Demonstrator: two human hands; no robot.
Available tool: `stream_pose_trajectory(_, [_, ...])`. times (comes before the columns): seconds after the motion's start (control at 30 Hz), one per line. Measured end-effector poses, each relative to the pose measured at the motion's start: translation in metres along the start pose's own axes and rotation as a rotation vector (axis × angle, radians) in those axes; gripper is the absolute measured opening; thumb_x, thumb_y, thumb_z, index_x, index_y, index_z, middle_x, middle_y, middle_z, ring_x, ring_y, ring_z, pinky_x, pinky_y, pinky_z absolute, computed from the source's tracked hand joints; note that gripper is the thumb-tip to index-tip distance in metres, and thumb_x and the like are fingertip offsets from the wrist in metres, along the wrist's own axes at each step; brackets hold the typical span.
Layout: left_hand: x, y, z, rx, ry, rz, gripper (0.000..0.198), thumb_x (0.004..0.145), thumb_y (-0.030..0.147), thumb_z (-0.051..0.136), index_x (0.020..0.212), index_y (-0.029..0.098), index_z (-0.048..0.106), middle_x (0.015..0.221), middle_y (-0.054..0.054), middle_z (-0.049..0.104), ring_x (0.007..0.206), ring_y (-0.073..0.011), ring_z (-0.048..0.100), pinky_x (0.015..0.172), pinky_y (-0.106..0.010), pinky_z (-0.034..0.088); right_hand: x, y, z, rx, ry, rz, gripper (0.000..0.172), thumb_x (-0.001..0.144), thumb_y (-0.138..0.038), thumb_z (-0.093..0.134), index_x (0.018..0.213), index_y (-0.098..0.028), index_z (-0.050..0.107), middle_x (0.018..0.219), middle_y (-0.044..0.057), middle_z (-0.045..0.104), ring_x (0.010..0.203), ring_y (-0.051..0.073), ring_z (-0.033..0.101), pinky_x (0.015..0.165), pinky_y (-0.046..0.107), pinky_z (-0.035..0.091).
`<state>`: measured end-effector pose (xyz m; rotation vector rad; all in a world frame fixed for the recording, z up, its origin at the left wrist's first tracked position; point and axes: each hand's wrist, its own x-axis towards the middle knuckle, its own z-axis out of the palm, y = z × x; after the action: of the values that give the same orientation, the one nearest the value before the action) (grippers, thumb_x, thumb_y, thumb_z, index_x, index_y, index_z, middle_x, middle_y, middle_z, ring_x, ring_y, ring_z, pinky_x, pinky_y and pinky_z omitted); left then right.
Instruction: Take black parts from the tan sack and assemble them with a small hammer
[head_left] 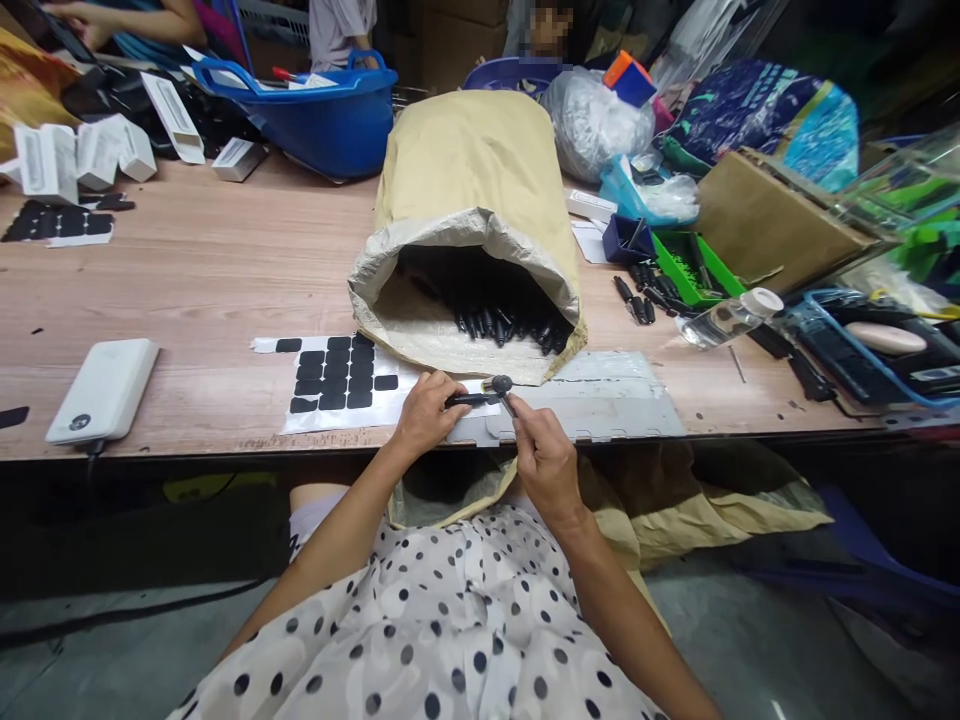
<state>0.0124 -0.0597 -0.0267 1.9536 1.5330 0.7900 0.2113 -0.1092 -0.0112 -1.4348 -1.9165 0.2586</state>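
Note:
At the table's front edge, my left hand (429,410) is closed on a slim black tube-shaped part (469,398), lying over a white backing sheet and a grey board (611,395). My right hand (547,455) grips the thin handle of what looks like a small hammer. Its dark rounded head (501,384) is just above the tube's right end; whether they touch I cannot tell. Beyond both hands, a tan sack (472,150) lies with its mouth facing me and many black tube parts (499,322) inside. Left of my left hand is a sheet of black rounded stickers (335,375).
A white power bank (105,390) with a cable lies on the left. Behind are a blue basin (322,115) and small white boxes (49,165). To the right are a green tray (694,268), a clear bottle (731,318) and a blue-rimmed bin (885,345). Other people sit across the table.

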Motion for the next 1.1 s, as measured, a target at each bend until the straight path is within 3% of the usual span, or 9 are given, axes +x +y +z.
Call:
stream_pose_trajectory(0.47, [0.002,-0.002,0.002,-0.018,-0.008,-0.015,0.011,0.083,0.024,0.071,0.094,0.024,0.072,0.090,-0.003,0.064,0.090,-0.0224,0.057,0.083,-0.036,0.049,-0.001,-0.011,0.014,-0.018,-0.050,-0.020,0.038,0.103,-0.029,0.039,0.127,-0.027,0.068,0.087,0.004,0.063,0.078,0.016,0.063,0.071,0.025,0.052])
stream_pose_trajectory(0.6, [0.001,0.000,0.001,-0.021,-0.008,-0.023,0.012,0.082,0.023,0.070,0.094,0.023,0.071,0.092,-0.003,0.065,0.091,-0.0227,0.057,0.084,-0.037,0.050,0.011,0.002,0.013,-0.071,-0.003,-0.005,0.036,0.102,-0.031,0.040,0.124,-0.025,0.069,0.093,0.006,0.065,0.084,0.018,0.063,0.075,0.027,0.051])
stream_pose_trajectory(0.87, [0.000,0.003,0.001,0.008,-0.012,-0.023,0.015,0.080,0.024,0.072,0.095,0.023,0.070,0.095,-0.003,0.065,0.093,-0.0238,0.057,0.085,-0.038,0.050,0.048,0.053,0.021,-0.442,0.022,0.066,0.025,0.095,-0.025,0.050,0.104,-0.022,0.073,0.091,0.008,0.064,0.086,0.023,0.054,0.075,0.032,0.041])
stream_pose_trajectory(1.1, [-0.002,-0.001,-0.001,0.023,-0.008,0.044,0.011,0.089,0.029,0.062,0.096,0.023,0.069,0.092,-0.003,0.064,0.091,-0.0227,0.056,0.086,-0.037,0.049,0.043,0.056,0.032,-0.477,0.087,0.056,0.025,0.095,-0.026,0.051,0.106,-0.024,0.073,0.094,0.008,0.061,0.088,0.023,0.049,0.076,0.033,0.036])
